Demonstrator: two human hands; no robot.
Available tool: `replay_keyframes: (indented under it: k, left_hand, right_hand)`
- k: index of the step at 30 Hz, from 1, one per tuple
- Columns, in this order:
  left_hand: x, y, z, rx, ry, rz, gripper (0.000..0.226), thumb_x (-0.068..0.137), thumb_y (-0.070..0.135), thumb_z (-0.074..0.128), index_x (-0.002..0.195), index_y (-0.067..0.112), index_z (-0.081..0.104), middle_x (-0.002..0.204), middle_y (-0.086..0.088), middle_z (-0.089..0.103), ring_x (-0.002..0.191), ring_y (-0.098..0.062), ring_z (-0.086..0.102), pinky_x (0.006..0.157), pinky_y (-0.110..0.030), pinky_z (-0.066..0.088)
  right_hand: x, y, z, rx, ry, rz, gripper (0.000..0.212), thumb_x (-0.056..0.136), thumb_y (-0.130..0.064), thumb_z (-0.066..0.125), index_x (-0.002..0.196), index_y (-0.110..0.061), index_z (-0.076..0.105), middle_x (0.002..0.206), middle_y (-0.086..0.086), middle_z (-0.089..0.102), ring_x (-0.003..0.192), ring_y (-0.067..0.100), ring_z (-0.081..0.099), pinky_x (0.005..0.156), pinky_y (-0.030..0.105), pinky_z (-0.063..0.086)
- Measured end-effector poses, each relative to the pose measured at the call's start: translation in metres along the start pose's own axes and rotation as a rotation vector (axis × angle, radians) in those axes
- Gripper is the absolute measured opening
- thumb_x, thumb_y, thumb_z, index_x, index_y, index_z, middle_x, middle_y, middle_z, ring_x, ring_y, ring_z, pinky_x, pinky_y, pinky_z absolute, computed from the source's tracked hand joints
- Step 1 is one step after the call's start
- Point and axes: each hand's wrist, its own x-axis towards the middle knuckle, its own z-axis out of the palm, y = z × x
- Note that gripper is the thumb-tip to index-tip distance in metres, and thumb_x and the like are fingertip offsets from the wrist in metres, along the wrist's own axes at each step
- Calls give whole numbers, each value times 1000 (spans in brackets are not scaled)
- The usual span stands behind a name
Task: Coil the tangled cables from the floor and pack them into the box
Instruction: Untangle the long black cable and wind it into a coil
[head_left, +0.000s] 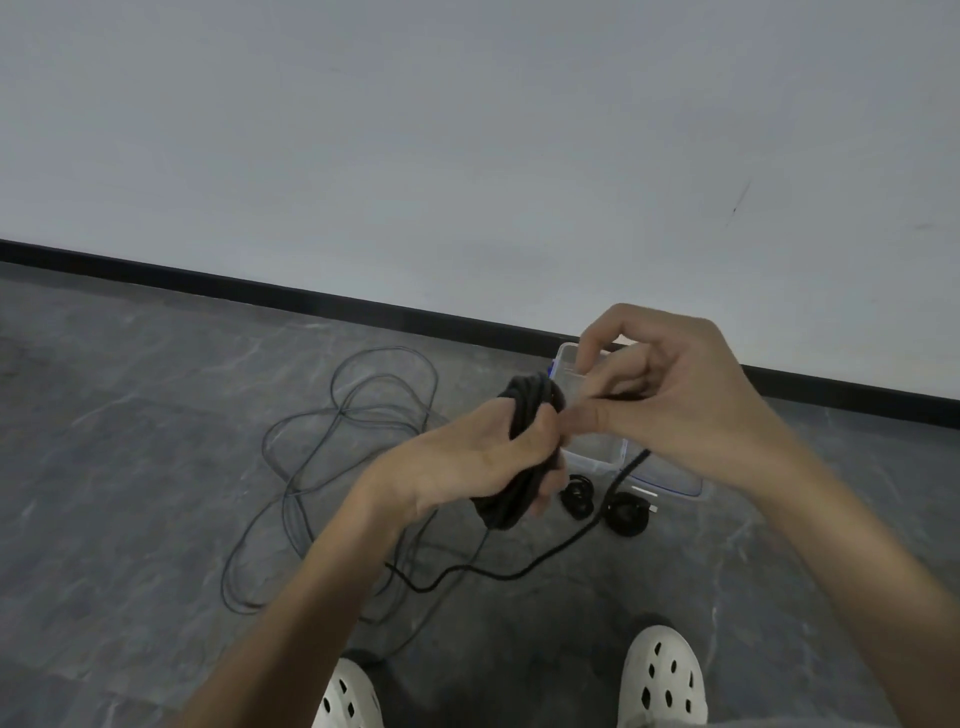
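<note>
A person stands over a grey stone-patterned floor (130, 467), winding cable. The left hand (483, 457), at about four o'clock in the frame, has its fingers curled round a thick black coil (527, 397) held upright in the air. The right hand (675, 389), just beside it at two o'clock, pinches the running strand between thumb and fingertips. From that pinch the loose black tail (626, 472) drops to the floor and trails off toward seven o'clock.

The job looks partly done. The clear plastic box (597, 454) sits on the floor behind the hands, by the skirting; what it holds cannot be made out. One small black coil (577, 494) and a second small coil (629, 514) lie on the floor just in front of it, apparently wound but not packed. The coil in hand appears nearly wound, with only the tail left to take up. A thin grey tangle (358, 415) sprawls in loose loops at nine o'clock of the hands, untouched and probably the largest piece of work left, before everything goes into the box.

A plain white wall (467, 130) fills the upper frame, edged by a black skirting board (260, 288). White perforated clogs (665, 675) show at six o'clock.
</note>
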Motion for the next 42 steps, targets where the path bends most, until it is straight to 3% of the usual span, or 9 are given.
replay_keyframes:
  k: [5,10,14,23,26,30,35,39,42]
  left_hand:
    - [2,2,8,-87,-54,-41,30,95,37,49,79,12,48,58,6,48,50,-10,48,54,-19,45]
    - [0,3,8,-235,-64,-31,30,96,38,47,95,8,49,56,6,45,46,-9,43,50,-18,42]
    - [-3,3,2,-316,-87,1,27,96,36,52,88,11,46,55,5,42,43,-10,42,49,-17,41]
    - [-5,4,-4,-579,-117,121,16,91,22,49,78,14,46,51,9,45,39,-6,42,48,-14,41]
    - [-5,3,-6,-631,-91,158,16,91,19,49,76,15,46,51,9,46,41,-5,43,48,-13,41]
    - [-6,3,-11,-713,-51,218,15,91,16,48,76,15,43,51,9,47,41,-5,44,49,-14,42]
    - [-8,5,-12,-841,-18,308,19,84,15,64,76,15,46,50,9,48,41,-5,46,48,-15,37]
    - [-8,13,-16,-917,152,434,22,80,16,67,77,16,46,51,10,46,43,-4,45,52,-18,34]
    - [-8,15,-18,-845,338,472,13,91,16,48,78,18,43,55,11,44,48,-4,44,57,-17,39]
  right_hand:
    - [7,8,-8,-24,39,-29,39,46,-36,89,68,-16,63,61,-1,64,56,10,58,54,25,48]
    - [11,15,-15,22,-26,-14,27,56,-25,84,73,-12,67,71,-5,67,69,14,64,67,28,54]
    - [12,20,-20,59,-51,-17,14,71,-11,75,81,-3,70,77,-1,69,80,17,67,81,31,56]
    - [19,34,-10,32,110,-14,18,86,3,64,89,-13,70,83,-4,74,85,11,71,83,25,55]
    - [21,38,-1,-75,125,18,13,91,-2,60,95,-10,69,90,3,74,91,19,70,90,42,54]
    - [22,43,12,-202,49,31,22,98,-6,46,107,-1,65,94,17,70,94,37,65,86,54,51]
    - [21,46,23,-250,-17,23,23,98,-1,42,115,-7,57,85,2,70,81,20,66,77,47,52]
    - [19,46,39,-28,-110,138,29,95,-4,54,111,-27,58,82,10,70,79,25,67,82,47,55]
    - [19,48,48,80,-204,201,12,93,-6,57,103,-10,63,74,4,69,73,15,66,81,36,55]
